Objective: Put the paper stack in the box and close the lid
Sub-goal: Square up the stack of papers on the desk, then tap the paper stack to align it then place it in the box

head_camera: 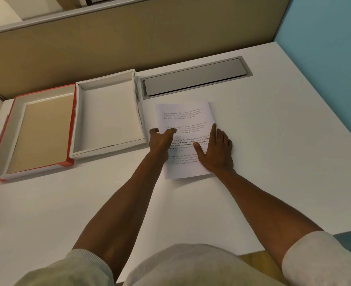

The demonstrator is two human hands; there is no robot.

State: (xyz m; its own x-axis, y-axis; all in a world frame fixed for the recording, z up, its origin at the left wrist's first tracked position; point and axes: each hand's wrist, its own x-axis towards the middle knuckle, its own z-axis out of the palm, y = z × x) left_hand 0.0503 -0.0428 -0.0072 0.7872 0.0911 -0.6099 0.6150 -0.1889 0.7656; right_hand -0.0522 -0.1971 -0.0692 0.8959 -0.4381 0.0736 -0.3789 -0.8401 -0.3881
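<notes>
A stack of printed white paper [182, 118] lies flat on the white desk, right of centre. My left hand [162, 140] rests on its left edge, fingers curled over the sheet. On the stack's right edge lies my right hand [217, 150], flat with fingers spread and the thumb on the page. Left of the paper stands an open white box [108, 150] with nothing inside. Beside that, further left, lies the red-edged lid [71, 162], upside down with its brown inside showing.
A grey cable hatch [193, 78] is set into the desk [273, 151] behind the paper. A tan partition [129, 38] runs along the back and a light blue wall [331, 58] stands at the right. The desk's front edge is near my body.
</notes>
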